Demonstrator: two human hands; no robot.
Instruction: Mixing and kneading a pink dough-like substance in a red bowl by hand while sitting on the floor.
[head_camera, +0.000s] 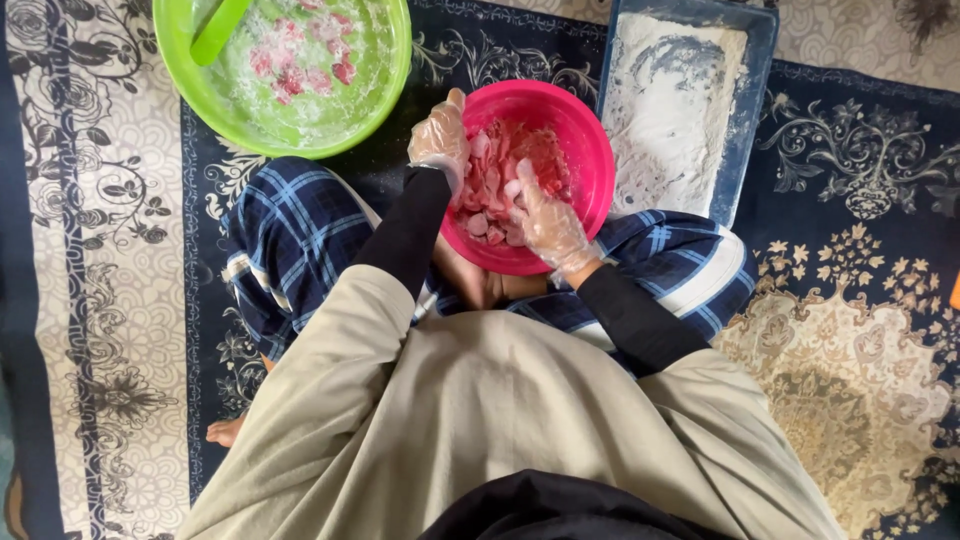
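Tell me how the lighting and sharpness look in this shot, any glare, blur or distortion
Head view: soft, even light with only faint shadows; mild sheen on the clear gloves of the left hand and right hand and on the pink bowl rim; the white flour tray looks bright, nearly washed out; focus is fairly sharp at centre; the carpet edges bow slightly from the wide lens.

The green basin (290, 110) and the floured tray (745, 120) are cut off by the top edge; the right hand (548, 225) hides part of the pink bowl's (595, 165) meat.

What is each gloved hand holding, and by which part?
Left hand grips the pink bowl by its rim. Right hand is in the meat pieces; its grip cannot be told.
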